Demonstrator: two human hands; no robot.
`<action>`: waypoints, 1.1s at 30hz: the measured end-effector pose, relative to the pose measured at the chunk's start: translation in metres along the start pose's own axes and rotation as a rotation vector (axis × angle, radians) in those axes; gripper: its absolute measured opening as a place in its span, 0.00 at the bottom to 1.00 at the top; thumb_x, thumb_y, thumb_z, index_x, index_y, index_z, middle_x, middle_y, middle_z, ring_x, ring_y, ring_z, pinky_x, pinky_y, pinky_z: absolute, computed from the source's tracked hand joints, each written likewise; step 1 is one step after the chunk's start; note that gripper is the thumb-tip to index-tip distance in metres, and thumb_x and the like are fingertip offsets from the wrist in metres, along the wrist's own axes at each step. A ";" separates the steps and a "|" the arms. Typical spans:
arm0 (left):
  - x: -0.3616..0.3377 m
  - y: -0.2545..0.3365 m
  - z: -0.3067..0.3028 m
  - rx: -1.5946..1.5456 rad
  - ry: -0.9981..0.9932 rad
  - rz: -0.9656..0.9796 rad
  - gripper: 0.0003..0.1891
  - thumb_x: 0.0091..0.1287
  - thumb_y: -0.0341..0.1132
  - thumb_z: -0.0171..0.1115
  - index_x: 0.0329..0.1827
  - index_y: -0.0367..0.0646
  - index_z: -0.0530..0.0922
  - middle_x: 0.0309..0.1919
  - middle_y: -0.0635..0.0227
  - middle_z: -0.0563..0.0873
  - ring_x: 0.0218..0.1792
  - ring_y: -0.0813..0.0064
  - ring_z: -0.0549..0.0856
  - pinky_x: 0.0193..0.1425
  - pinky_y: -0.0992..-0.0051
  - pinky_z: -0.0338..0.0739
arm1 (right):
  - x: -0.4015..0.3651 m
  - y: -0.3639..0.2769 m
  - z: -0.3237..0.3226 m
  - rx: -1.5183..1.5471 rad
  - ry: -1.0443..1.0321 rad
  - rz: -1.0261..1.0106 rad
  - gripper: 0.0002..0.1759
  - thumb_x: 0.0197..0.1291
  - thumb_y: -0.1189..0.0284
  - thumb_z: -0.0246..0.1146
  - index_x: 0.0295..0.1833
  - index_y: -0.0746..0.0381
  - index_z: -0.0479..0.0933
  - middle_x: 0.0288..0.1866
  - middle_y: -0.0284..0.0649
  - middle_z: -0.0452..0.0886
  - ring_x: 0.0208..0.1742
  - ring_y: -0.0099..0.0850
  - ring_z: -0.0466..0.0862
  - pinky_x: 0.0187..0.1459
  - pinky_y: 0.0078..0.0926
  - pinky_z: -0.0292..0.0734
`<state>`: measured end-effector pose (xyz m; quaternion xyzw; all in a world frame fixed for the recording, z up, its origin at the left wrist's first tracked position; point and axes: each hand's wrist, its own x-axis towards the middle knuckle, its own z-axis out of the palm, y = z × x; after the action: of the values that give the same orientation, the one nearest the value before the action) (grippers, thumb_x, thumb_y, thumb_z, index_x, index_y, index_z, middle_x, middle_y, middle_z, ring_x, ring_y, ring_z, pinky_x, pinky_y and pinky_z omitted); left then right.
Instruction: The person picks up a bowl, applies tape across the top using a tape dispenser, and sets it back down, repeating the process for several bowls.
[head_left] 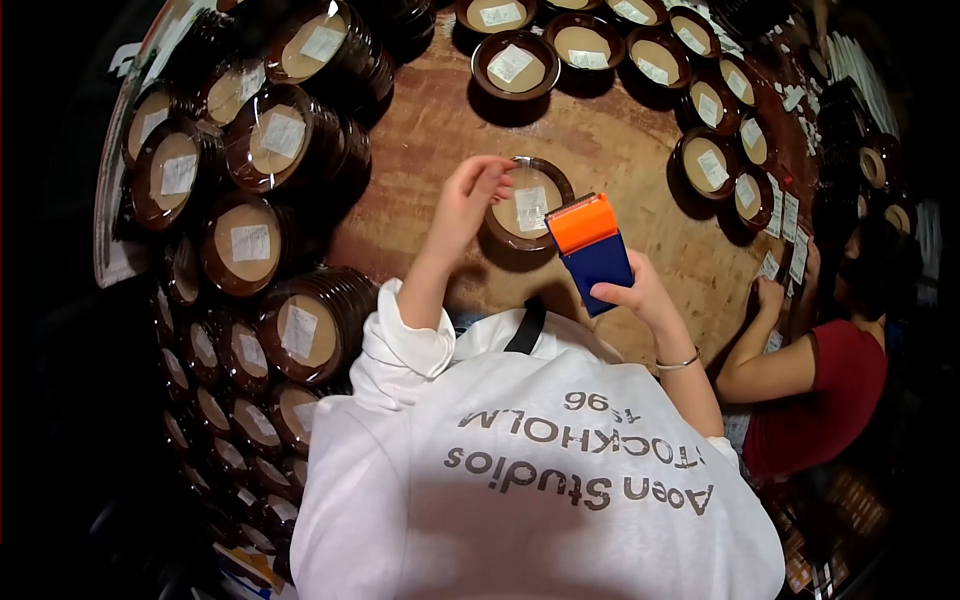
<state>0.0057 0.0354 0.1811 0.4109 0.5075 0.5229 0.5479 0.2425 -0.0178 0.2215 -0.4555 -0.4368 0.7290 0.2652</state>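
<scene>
Prob. mid-taping, we gripped a blue-orange plastic dispenser (600, 270) in R hand (645, 297), L hand (473, 190) curled (pinch unclear) by round brown-rimmed dish (513, 222), needing steady alignment.

The dispenser (592, 255) hides some of the central dish (508, 226), whose label (531, 208) has print too small to read.

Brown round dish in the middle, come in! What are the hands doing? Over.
Right hand: gripping orange-and-blue tape dispenser. Left hand: at rim of brown-rimmed round dish. In the way: dispenser's orange end hides part of dish's edge. Over.
</scene>
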 end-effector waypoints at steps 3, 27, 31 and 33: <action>0.002 0.037 0.013 0.027 -0.331 -0.101 0.15 0.61 0.41 0.56 0.40 0.35 0.73 0.29 0.69 0.79 0.31 0.83 0.76 0.36 0.82 0.71 | -0.003 -0.004 0.004 -0.097 -0.047 -0.010 0.22 0.43 0.72 0.67 0.46 0.66 0.71 0.38 0.31 0.76 0.37 0.17 0.73 0.40 0.15 0.70; 0.044 -0.103 -0.074 0.089 0.431 -0.093 0.11 0.56 0.35 0.62 0.26 0.35 0.76 0.16 0.71 0.76 0.15 0.86 0.72 0.18 0.86 0.66 | 0.070 -0.130 -0.033 -0.910 -0.279 0.530 0.25 0.41 0.62 0.68 0.38 0.73 0.74 0.27 0.38 0.78 0.25 0.22 0.79 0.30 0.16 0.75; 0.044 -0.116 -0.082 0.122 0.482 -0.132 0.11 0.57 0.36 0.61 0.24 0.36 0.75 0.13 0.73 0.73 0.13 0.86 0.69 0.17 0.85 0.64 | 0.087 -0.134 -0.021 -0.749 -0.286 0.688 0.27 0.41 0.65 0.67 0.41 0.76 0.69 0.30 0.41 0.77 0.25 0.26 0.79 0.29 0.18 0.77; 0.048 -0.122 -0.078 0.171 0.488 -0.117 0.10 0.57 0.36 0.61 0.24 0.37 0.75 0.13 0.74 0.72 0.13 0.87 0.69 0.16 0.86 0.62 | 0.086 -0.134 -0.023 -0.761 -0.291 0.697 0.27 0.42 0.65 0.67 0.42 0.76 0.69 0.30 0.42 0.77 0.24 0.27 0.79 0.29 0.19 0.77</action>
<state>-0.0549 0.0628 0.0436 0.2872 0.6899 0.5292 0.4018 0.2236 0.1224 0.2974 -0.5317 -0.5253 0.6196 -0.2398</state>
